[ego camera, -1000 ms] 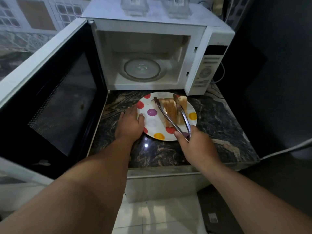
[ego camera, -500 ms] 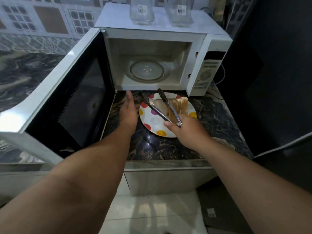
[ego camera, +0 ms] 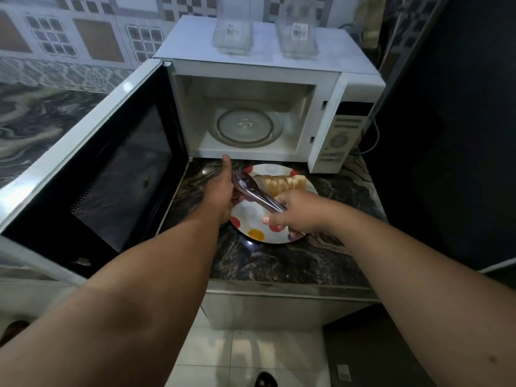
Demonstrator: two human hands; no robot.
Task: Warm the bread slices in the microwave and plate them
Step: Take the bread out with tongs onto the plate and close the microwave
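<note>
A white polka-dot plate (ego camera: 251, 216) lies on the dark marble counter just in front of the open microwave (ego camera: 262, 71). Several bread slices (ego camera: 284, 182) stand in a row on the plate's far side. My right hand (ego camera: 298, 213) grips the handle end of metal tongs (ego camera: 257, 195) over the plate, with the arms pressed together and the tips pointing left. My left hand (ego camera: 219, 191) is at the plate's left rim against the tong tips, one finger straight toward the microwave. Whether it holds the tips is hidden. The glass turntable (ego camera: 245, 127) is bare.
The microwave door (ego camera: 111, 169) hangs wide open to the left, over the counter's left part. Two clear plastic containers (ego camera: 233, 34) (ego camera: 298, 34) stand on top of the microwave. The counter edge (ego camera: 279, 283) runs below my arms, and a dark wall closes the right side.
The tongs have let go of the bread, closed and swung left. My left hand left the plate's rim, reached forward, and now meets the tong tips. My head moved back.
</note>
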